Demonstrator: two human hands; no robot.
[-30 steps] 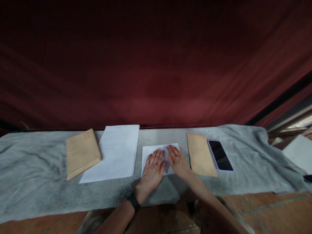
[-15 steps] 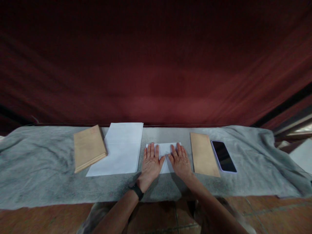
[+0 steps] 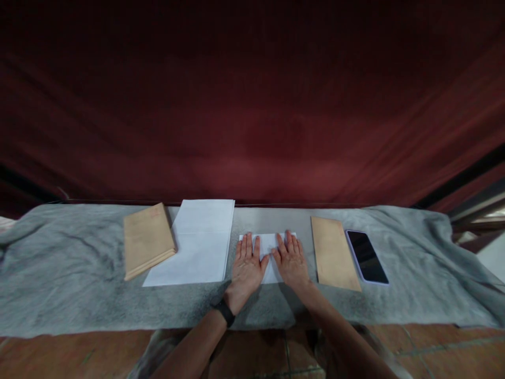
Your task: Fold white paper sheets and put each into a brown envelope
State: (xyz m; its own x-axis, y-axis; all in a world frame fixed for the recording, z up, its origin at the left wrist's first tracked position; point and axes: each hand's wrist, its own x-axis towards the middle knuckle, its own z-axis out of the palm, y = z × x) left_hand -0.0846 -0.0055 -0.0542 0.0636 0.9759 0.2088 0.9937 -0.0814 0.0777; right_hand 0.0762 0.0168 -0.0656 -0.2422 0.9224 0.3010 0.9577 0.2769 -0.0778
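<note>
A folded sheet of white paper (image 3: 270, 271) lies on the grey cloth in front of me, partly covered by my hands. My left hand (image 3: 246, 266) rests flat on its left side, fingers stretched forward and thumb pointing inward. On the right side of the paper, my right hand (image 3: 291, 263) is pressed flat too, with its fingers slightly spread. The two thumbs come close to each other over the middle of the sheet. Neither hand grips anything.
Left of my hands lies a stack of white paper (image 3: 199, 252), overlapped by a pile of brown envelopes (image 3: 148, 237). To the right are a single brown envelope (image 3: 333, 252) and a phone (image 3: 366, 256). The grey cloth (image 3: 79, 300) covers the bench; a dark red curtain (image 3: 252, 131) hangs behind.
The whole scene has shifted slightly to the right and down as the view turned. Both hands stay flat on the folded paper, with hardly any movement against it.
</note>
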